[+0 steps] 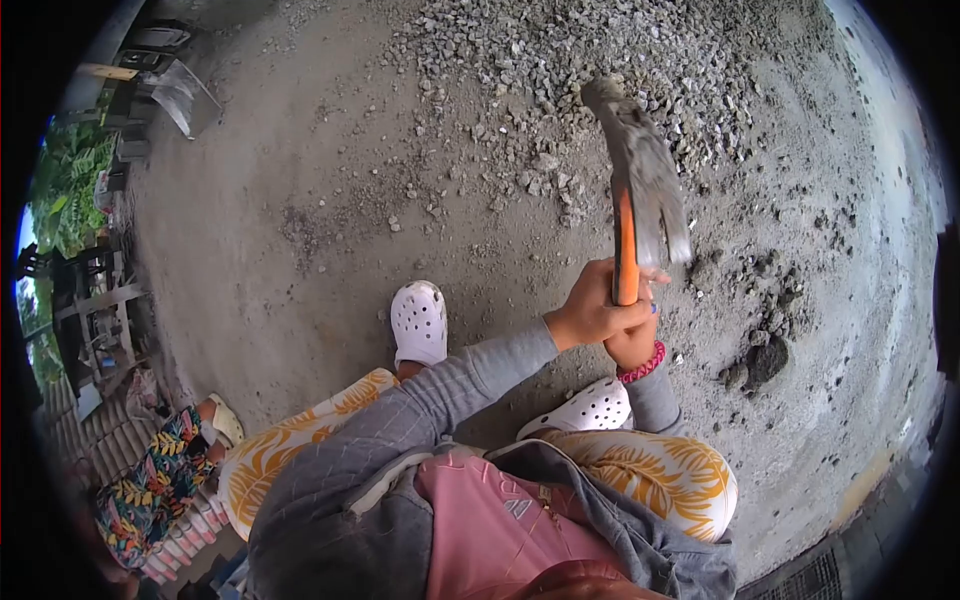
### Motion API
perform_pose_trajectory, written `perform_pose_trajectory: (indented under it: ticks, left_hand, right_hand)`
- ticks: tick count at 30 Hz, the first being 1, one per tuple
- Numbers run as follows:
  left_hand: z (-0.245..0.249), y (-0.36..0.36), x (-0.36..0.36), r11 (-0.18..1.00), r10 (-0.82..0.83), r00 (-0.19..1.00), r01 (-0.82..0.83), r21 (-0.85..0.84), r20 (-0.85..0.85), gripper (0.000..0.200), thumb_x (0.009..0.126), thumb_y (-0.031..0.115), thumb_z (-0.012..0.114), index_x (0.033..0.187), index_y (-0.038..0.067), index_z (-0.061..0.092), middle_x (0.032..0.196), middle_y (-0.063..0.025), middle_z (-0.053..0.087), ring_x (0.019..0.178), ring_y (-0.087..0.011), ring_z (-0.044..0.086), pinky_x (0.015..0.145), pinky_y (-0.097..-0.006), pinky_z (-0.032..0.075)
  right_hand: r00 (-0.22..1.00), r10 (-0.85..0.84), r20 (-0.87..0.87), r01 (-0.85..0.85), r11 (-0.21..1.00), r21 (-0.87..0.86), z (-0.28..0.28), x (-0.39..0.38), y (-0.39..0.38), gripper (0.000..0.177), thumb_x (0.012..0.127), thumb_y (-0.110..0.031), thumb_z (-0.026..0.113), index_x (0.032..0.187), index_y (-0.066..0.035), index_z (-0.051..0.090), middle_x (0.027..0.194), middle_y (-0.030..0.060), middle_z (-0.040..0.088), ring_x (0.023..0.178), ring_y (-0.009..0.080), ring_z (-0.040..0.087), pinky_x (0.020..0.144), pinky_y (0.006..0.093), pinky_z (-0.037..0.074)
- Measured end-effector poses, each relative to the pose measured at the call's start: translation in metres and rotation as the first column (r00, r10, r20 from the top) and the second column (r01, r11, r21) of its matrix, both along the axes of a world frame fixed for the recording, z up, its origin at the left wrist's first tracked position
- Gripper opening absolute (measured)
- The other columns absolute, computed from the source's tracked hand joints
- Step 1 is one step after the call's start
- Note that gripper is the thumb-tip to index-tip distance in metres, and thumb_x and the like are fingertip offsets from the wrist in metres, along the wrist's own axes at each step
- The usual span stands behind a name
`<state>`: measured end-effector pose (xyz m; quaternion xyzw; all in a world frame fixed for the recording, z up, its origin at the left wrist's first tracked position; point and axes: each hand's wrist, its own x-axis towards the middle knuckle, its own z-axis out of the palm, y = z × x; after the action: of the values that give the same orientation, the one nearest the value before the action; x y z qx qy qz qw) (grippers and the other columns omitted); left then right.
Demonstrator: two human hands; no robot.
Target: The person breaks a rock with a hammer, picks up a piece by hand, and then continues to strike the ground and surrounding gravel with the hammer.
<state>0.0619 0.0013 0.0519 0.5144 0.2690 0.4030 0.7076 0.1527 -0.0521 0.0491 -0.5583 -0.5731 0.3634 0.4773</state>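
Note:
A claw hammer (640, 150) with a worn grey steel head and an orange-and-black handle (626, 250) is raised in front of me, its head toward the gravel. My left hand (592, 308) is closed around the handle. Just behind and below, my right hand (632, 340), with a red braided bracelet (643, 363) at the wrist, is closed at the same grip, its fingers partly hidden by the left hand and the handle. Beyond the hammer head lies a spread of crushed grey stones (560, 50).
My feet in white clogs (418, 325) rest on the concrete ground (250, 200). A dark clump of wet mortar or soil (765, 360) lies to the right. Another person in patterned clothing (150, 490) is at the lower left. A shovel blade (182, 97) shows at upper left.

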Motion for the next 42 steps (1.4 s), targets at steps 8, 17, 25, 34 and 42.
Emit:
perform_pose_trajectory:
  ticks: [8, 17, 25, 34, 42]
  left_hand:
    - [-0.081, -0.01, -0.014, 0.793, -0.023, 0.973, -0.12, -0.597, -0.228, 0.022, 0.07, 0.009, 0.056, 0.088, -0.003, 0.058, 0.091, -0.0114, 0.06, 0.084, -0.0164, 0.056, 0.076, -0.0301, 0.043]
    - [-0.016, -0.011, -0.002, 0.942, -0.05, 0.998, 0.037, -0.333, -0.032, 0.021, 0.07, 0.004, 0.056, 0.089, -0.004, 0.054, 0.093, -0.0117, 0.059, 0.088, -0.0166, 0.054, 0.079, -0.0322, 0.043]
    - [-0.065, -0.006, -0.015, 0.813, 0.085, 0.981, -0.17, -0.557, -0.176, 0.022, 0.07, 0.005, 0.054, 0.089, -0.004, 0.056, 0.092, -0.0113, 0.061, 0.084, -0.0153, 0.055, 0.078, -0.0306, 0.043]
    - [-0.019, -0.012, -0.01, 0.818, 0.001, 0.996, -0.052, -0.573, -0.088, 0.02, 0.07, 0.005, 0.056, 0.088, -0.003, 0.058, 0.078, -0.0032, 0.057, 0.074, -0.0079, 0.05, 0.071, -0.0254, 0.04]
    - [-0.026, 0.002, -0.012, 0.986, 0.05, 0.996, -0.062, -0.157, -0.077, 0.016, 0.069, 0.004, 0.055, 0.083, -0.002, 0.058, 0.085, -0.0074, 0.058, 0.079, -0.0123, 0.053, 0.08, -0.0341, 0.042]
  right_hand:
    - [0.96, -0.149, -0.236, -0.052, 0.737, -0.674, -0.074, -0.023, -0.004, 0.006, 0.076, -0.005, 0.053, 0.075, 0.0, 0.053, 0.057, 0.007, 0.054, 0.042, 0.0166, 0.052, 0.038, 0.0279, 0.04]
    - [0.971, -0.107, -0.213, 0.047, 0.962, -0.269, -0.035, -0.008, -0.021, 0.008, 0.075, 0.002, 0.054, 0.082, 0.005, 0.054, 0.063, 0.0063, 0.058, 0.062, 0.0091, 0.056, 0.05, 0.0208, 0.044]
    - [1.0, -0.001, 0.015, 0.007, 0.913, -0.408, -0.091, -0.018, -0.009, 0.006, 0.076, -0.002, 0.054, 0.074, 0.003, 0.054, 0.059, 0.0059, 0.057, 0.056, 0.0098, 0.056, 0.046, 0.0213, 0.043]
    - [0.973, -0.148, -0.176, 0.041, 0.865, -0.5, -0.028, -0.018, -0.015, 0.02, 0.075, -0.005, 0.055, 0.091, 0.006, 0.054, 0.072, 0.0098, 0.059, 0.066, 0.0169, 0.06, 0.056, 0.0246, 0.046]
    - [0.999, 0.014, 0.053, 0.002, 0.957, -0.291, -0.037, -0.011, 0.004, 0.028, 0.073, -0.008, 0.056, 0.098, 0.003, 0.054, 0.086, 0.0181, 0.059, 0.075, 0.025, 0.061, 0.062, 0.034, 0.047]
